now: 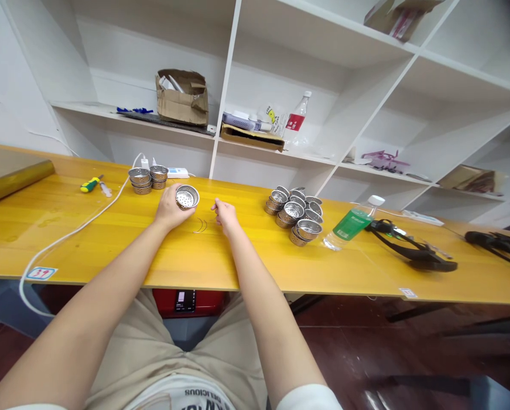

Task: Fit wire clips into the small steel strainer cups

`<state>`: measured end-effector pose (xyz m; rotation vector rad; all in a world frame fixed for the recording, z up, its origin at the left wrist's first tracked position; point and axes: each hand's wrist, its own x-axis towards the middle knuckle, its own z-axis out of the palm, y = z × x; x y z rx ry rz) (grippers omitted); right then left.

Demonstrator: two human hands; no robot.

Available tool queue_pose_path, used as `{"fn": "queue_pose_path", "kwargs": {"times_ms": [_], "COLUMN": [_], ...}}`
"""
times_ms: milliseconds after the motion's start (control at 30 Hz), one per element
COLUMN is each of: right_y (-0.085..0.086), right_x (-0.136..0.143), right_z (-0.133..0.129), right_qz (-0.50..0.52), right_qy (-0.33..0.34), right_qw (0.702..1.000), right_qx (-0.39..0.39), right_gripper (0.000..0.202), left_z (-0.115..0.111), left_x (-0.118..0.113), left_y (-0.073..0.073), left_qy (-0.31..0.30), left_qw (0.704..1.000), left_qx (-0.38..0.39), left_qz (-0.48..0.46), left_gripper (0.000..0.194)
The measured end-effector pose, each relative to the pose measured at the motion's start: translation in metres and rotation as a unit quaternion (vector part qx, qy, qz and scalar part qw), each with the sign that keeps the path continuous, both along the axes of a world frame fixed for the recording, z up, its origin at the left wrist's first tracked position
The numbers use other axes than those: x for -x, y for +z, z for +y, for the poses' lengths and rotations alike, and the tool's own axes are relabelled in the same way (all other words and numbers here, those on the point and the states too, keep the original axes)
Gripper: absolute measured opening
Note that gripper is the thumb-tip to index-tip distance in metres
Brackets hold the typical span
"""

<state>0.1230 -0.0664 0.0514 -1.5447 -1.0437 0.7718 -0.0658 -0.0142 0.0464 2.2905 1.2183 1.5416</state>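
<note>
My left hand (170, 208) is wrapped round a small perforated metal strainer cup (187, 197), its open top tilted toward me. Just right of it, my right hand (225, 214) is closed in a pinch above the table; whatever its fingertips hold is too small to make out. Between the hands, thin curved wires (202, 226) lie on the yellow table (173, 262). Behind my left hand stand short stacks of the same strainer cups (141, 179). Several more stacked strainer cups (294, 212) form a group to the right of my right hand.
A bottle with a green label (352, 224) stands tilted in view beside the right cups, with black headgear (412, 250) farther right. A white cable (79, 228) crosses the left side, near a green-yellow screwdriver (91, 183). White shelves (280, 34) rise behind the table.
</note>
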Motion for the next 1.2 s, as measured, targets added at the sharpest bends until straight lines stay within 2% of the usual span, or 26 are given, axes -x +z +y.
{"fn": "queue_pose_path", "kwargs": {"times_ms": [200,367,467,667,900,1033,1200], "right_y": [0.008,0.009,0.009,0.010,0.011,0.011,0.010], "right_x": [0.000,-0.002,-0.003,-0.002,-0.001,-0.002,-0.001], "right_z": [-0.005,-0.004,-0.004,-0.005,-0.005,-0.006,-0.007], "right_qz": [0.172,0.271,0.288,0.278,0.279,0.303,0.330], "right_qy": [-0.007,-0.028,-0.049,-0.061,-0.064,-0.040,0.024], "right_qw": [0.985,0.961,0.953,0.955,0.953,0.945,0.934], "right_qx": [-0.001,-0.050,-0.077,-0.089,-0.094,-0.119,-0.132], "right_gripper": [0.037,0.033,0.033,0.034,0.033,0.034,0.032], "left_z": [-0.009,-0.012,-0.015,-0.014,-0.007,-0.006,-0.006], "left_x": [-0.010,-0.013,-0.015,-0.019,-0.015,-0.015,-0.017], "left_y": [-0.002,-0.003,-0.004,-0.011,-0.016,-0.017,-0.019], "left_qy": [-0.071,-0.101,-0.117,-0.129,-0.123,-0.135,-0.159], "left_qw": [0.996,0.991,0.989,0.985,0.985,0.982,0.979], "left_qx": [-0.031,-0.056,-0.050,0.022,0.035,0.049,0.023], "left_qz": [0.048,0.074,0.075,0.109,0.119,0.124,0.128], "left_gripper": [0.075,0.073,0.071,0.075,0.072,0.072,0.071]}}
